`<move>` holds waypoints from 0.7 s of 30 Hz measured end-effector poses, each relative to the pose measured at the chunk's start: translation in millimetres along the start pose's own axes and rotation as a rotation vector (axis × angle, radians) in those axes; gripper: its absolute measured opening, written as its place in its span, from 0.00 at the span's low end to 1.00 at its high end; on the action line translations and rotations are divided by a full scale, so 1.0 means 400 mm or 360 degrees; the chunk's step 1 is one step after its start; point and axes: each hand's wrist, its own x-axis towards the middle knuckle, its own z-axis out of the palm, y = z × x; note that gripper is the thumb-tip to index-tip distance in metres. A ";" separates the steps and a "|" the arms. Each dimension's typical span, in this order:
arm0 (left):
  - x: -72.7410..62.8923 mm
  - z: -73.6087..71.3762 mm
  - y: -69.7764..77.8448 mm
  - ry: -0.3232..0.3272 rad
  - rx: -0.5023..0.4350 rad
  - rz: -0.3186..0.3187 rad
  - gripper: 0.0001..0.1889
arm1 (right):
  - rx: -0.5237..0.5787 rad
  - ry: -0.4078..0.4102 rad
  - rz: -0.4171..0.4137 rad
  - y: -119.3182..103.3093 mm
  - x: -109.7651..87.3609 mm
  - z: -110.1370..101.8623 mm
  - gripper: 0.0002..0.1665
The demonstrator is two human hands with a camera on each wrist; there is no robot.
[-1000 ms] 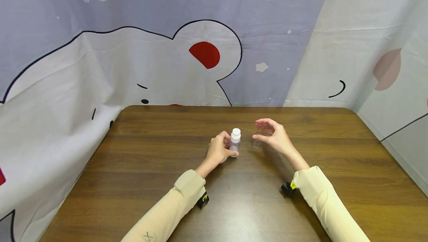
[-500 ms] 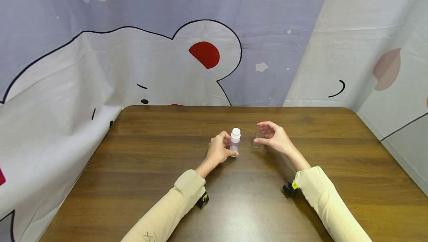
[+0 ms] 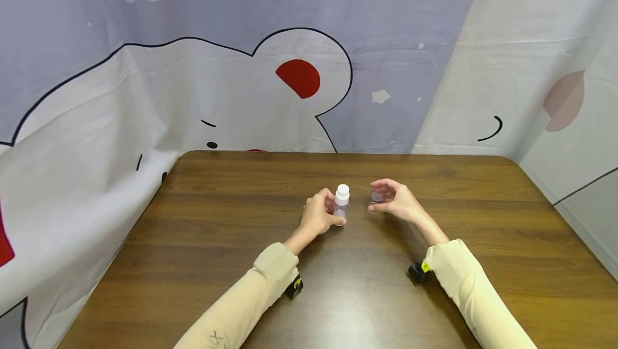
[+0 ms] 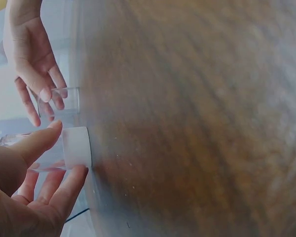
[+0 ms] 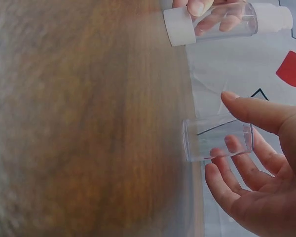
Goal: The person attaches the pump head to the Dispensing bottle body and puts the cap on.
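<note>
My left hand holds a small clear bottle between thumb and fingers. The bottle stands upright, with a white base and a white top. Just to its right, a clear, cup-like plastic cap stands on the table. Around that cap is my right hand, thumb on the near side and fingers on the far side. In the right wrist view its thumb lies along the cap's edge, and the loosely bent fingers show partly through the clear wall.
The brown wooden table has a rounded far edge. Behind it hangs a printed curtain, which also runs along both sides. A black wrist camera sits below the right sleeve, and another black camera below the left.
My right hand has come down around the clear cap, its thumb and fingers now lower beside it. The left hand still holds the bottle in place. The head view has shifted slightly.
</note>
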 end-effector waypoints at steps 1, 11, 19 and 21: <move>0.001 0.000 0.000 0.0001 0.0002 0.0002 0.25 | 0.0001 0.0001 -0.0003 0.001 0.000 0.000 0.35; 0.004 0.002 -0.004 -0.0006 -0.0014 0.0005 0.25 | 0.0028 0.0018 -0.0023 0.004 0.003 0.006 0.32; 0.001 -0.001 0.000 -0.0010 -0.0021 0.0007 0.25 | 0.0031 0.0036 0.0009 0.003 0.001 0.011 0.32; 0.000 0.000 0.001 -0.0013 -0.0031 0.0000 0.25 | 0.0027 0.0033 0.0019 -0.001 -0.001 0.011 0.32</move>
